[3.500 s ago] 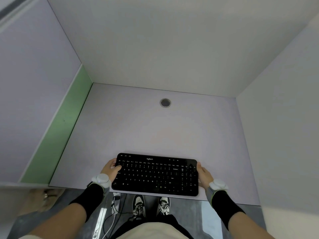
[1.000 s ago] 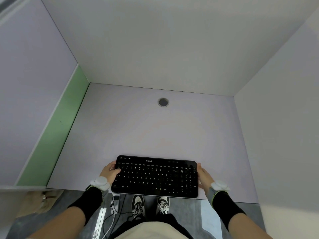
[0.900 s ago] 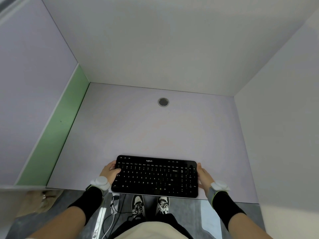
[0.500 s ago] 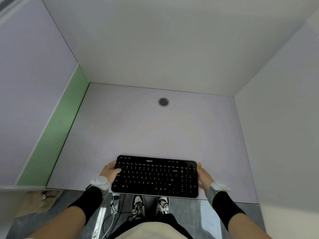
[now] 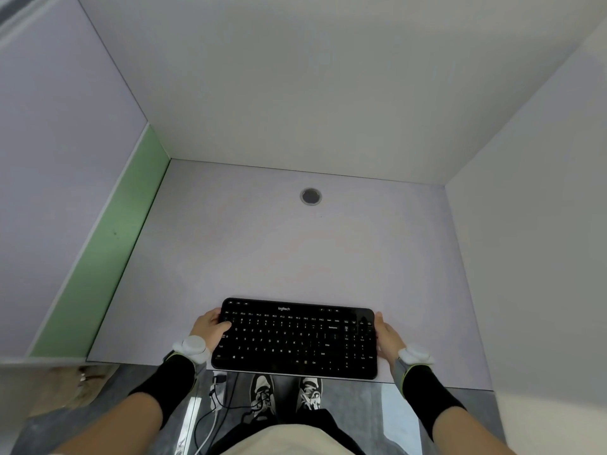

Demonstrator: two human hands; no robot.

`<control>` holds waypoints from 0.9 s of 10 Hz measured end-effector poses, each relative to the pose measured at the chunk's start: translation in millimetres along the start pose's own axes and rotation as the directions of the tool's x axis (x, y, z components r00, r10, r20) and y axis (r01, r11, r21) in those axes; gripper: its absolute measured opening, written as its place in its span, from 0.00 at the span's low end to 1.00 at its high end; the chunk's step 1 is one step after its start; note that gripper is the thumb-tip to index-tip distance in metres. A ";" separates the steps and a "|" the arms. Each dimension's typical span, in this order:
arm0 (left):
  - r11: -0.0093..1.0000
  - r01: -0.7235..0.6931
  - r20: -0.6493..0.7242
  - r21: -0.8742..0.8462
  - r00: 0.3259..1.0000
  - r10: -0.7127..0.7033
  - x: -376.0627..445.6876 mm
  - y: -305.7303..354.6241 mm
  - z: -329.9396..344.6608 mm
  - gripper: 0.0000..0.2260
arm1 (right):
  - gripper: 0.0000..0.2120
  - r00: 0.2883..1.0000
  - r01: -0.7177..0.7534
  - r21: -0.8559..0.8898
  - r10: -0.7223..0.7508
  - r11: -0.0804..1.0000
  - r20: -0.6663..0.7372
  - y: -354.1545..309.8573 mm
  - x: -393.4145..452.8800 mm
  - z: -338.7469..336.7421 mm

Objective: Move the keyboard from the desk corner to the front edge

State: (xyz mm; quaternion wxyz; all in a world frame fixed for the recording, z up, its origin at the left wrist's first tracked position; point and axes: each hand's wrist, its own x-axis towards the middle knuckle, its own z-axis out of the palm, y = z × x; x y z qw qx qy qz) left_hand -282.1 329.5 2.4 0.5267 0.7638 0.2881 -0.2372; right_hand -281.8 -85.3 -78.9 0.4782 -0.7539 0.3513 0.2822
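Black Logitech keyboard (image 5: pixel 295 338) at your counter's (image 5: pixel 295 251) front edge, your left hand (image 5: pixel 212 328) clamped on one end; right hand (image 5: pixel 387 336) clamped on the other

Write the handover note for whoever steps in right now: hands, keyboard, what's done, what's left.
Left hand: grips the keyboard's left end, thumb on the keys.
Right hand: holds the right end.
Keyboard: flat at the desk's front edge, roughly centred, its near edge about level with or slightly past the desk edge, far from the back corners and the cable hole.
Done: the move to the front edge.
Left: check it is not overhanging, then let go with both hands.
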 end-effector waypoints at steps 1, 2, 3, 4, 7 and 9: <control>1.000 0.005 0.002 0.027 1.000 -0.005 -0.8 3.8 -2.2 0.13 | 0.64 0.999 0.017 -0.040 -0.016 0.999 0.033 19.7 24.7 -0.9; 1.000 -0.009 0.007 0.019 1.000 0.009 -0.9 8.0 -3.8 0.08 | 0.61 1.000 -0.026 -0.073 0.026 0.997 0.010 19.8 25.5 -1.7; 0.999 -0.021 0.012 0.041 1.000 0.021 -2.3 14.9 -6.8 0.09 | 0.51 1.000 -0.020 -0.102 0.018 0.995 -0.022 3.6 7.7 -1.5; 0.997 -0.035 0.004 0.075 0.999 0.035 -3.8 18.9 -9.8 0.13 | 0.34 0.996 0.034 -0.132 -0.044 0.991 -0.073 -34.4 -34.1 -1.3; 0.989 -0.139 0.060 0.045 0.989 0.136 -6.7 56.2 -18.0 0.14 | 0.15 0.980 0.191 -0.117 -0.196 0.975 -0.035 -87.2 -62.8 -7.4; 0.957 -0.289 0.109 -0.027 0.951 0.290 -6.3 96.1 -14.5 0.11 | 0.09 0.946 0.324 -0.019 -0.324 0.946 0.018 -137.4 -75.8 -8.0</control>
